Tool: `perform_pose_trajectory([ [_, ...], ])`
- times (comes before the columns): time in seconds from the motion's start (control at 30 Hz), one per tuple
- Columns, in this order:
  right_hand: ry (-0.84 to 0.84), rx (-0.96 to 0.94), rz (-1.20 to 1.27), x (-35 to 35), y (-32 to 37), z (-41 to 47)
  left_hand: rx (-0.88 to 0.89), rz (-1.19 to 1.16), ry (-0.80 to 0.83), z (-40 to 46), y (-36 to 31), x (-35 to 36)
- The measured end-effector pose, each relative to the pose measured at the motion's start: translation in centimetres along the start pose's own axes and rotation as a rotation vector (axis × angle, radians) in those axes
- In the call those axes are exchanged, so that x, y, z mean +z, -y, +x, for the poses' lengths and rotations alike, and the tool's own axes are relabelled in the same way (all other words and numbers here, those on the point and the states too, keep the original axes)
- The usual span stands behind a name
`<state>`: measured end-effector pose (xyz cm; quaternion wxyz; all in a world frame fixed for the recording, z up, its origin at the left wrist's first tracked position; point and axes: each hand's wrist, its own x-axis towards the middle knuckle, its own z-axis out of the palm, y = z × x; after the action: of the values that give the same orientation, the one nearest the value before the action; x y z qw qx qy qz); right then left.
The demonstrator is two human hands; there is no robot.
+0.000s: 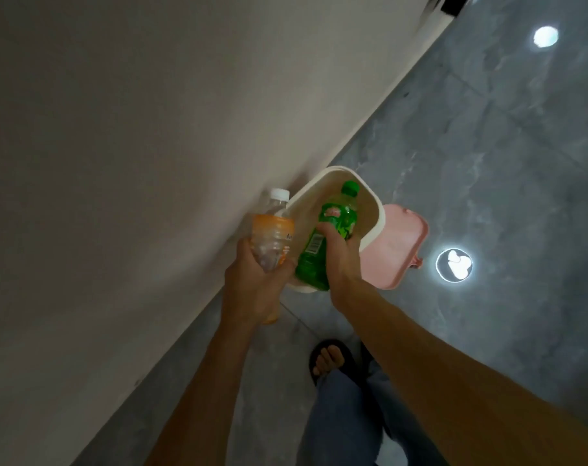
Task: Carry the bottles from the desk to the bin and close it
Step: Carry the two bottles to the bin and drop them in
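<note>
A cream bin (375, 210) stands open on the floor against the wall, its pink lid (395, 250) swung back to the right. My right hand (336, 253) grips a green bottle (333, 227) around its middle, held over the bin's mouth with the cap pointing away from me. My left hand (252, 280) holds a clear bottle with an orange label and white cap (274, 230) just left of the bin's rim, beside the wall. The bin's inside looks bare where it shows.
A pale wall (134, 163) fills the left side and meets the grey marble floor (487, 146) along a diagonal. Ceiling-light reflections (454, 265) shine on the floor right of the lid. My sandalled foot (329, 359) and jeans are below the bin.
</note>
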<state>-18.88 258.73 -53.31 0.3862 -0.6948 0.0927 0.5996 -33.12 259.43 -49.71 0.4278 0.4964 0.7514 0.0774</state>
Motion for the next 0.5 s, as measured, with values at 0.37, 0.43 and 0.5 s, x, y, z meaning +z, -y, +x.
perform_pose_trajectory([
  [0.37, -0.164, 0.284, 0.098, 4.6, -2.1, 10.9, 0.256, 0.164, 0.039, 5.7, 0.7, 3.5],
  [0.43, -0.184, 0.297, 0.1, 4.6, -2.4, 12.0, 0.269, 0.18, 0.034, 6.0, 0.9, 3.7],
  [0.5, -0.197, 0.311, 0.096, 4.5, -2.8, 12.8, 0.274, 0.171, 0.041, 6.2, 1.0, 3.8],
])
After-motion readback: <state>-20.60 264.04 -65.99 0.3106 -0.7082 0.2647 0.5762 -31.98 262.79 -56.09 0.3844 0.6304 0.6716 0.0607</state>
